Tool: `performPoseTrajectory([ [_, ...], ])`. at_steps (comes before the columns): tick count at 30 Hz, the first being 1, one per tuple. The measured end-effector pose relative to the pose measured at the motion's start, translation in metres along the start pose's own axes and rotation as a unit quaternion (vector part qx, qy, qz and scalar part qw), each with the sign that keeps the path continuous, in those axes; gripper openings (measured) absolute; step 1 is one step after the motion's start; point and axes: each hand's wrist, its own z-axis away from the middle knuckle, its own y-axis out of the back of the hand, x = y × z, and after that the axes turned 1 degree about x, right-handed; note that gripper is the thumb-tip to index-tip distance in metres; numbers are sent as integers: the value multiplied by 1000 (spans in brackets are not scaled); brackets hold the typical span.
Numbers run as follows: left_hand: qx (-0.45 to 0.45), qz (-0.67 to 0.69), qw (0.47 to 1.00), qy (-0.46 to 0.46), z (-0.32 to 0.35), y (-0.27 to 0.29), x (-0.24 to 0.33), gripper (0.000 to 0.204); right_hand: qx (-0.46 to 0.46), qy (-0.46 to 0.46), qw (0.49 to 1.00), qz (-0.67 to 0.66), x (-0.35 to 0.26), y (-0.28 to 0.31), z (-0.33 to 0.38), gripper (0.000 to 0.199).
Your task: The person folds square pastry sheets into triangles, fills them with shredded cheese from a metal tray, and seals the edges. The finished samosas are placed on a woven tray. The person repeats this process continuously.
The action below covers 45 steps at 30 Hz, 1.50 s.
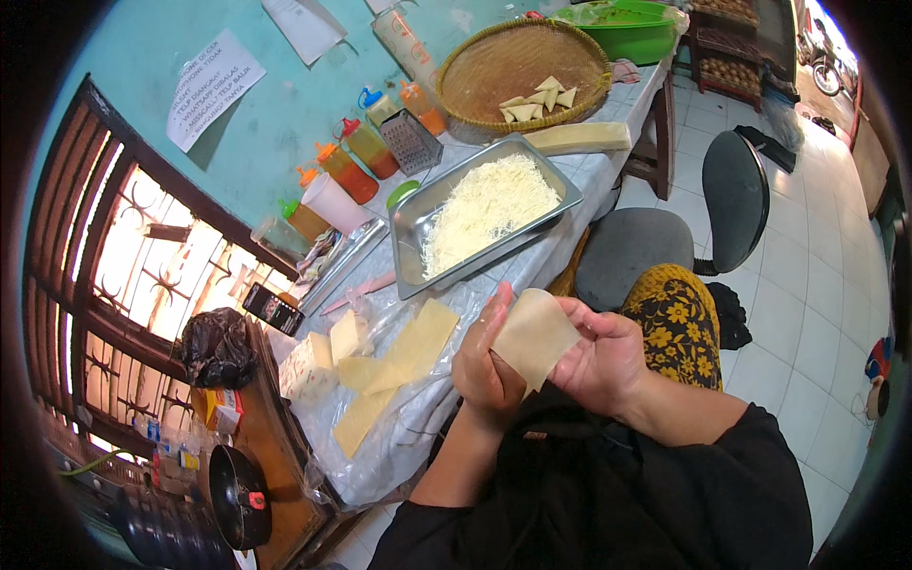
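Observation:
A pale square pastry wrapper point(537, 334) is held up between my two hands in front of my body. My left hand point(484, 366) grips its left side with curled fingers, and my right hand point(613, 356) supports the right side, its fingers partly hidden behind the sheet. Just beyond stands a steel tray point(410, 249) with a heap of grated cheese point(494, 211). Left of my hands, more pastry strips point(404, 359) lie on clear plastic. Folded triangular pastries point(546, 98) rest on a round woven tray point(484, 71) at the back.
Sauce bottles point(347, 173), a box grater point(410, 142) and a white cup point(332, 203) line the wall side. White blocks point(309, 366) and a phone point(273, 309) lie at the left. A frying pan point(237, 494) is lower left; a grey chair point(635, 252) stands right of the table.

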Motion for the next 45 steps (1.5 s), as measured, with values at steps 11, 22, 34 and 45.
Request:
performPoseTrajectory([
  [11, -14, 41, 999, 29, 21, -1, -5, 29, 96, 30, 985, 137, 3, -8, -3, 37],
  [22, -120, 293, 901, 296, -1, 10, 0, 39, -18, 21, 884, 467, -33, -49, -21, 25],
  [34, -52, 572, 699, 427, -60, 3, -46, 52, 23, 120, 847, 518, -63, -47, -92, 34],
  [45, -45, 544, 682, 486, -51, -7, -81, 75, 53, 116, 838, 530, -64, -13, -118, 35],
])
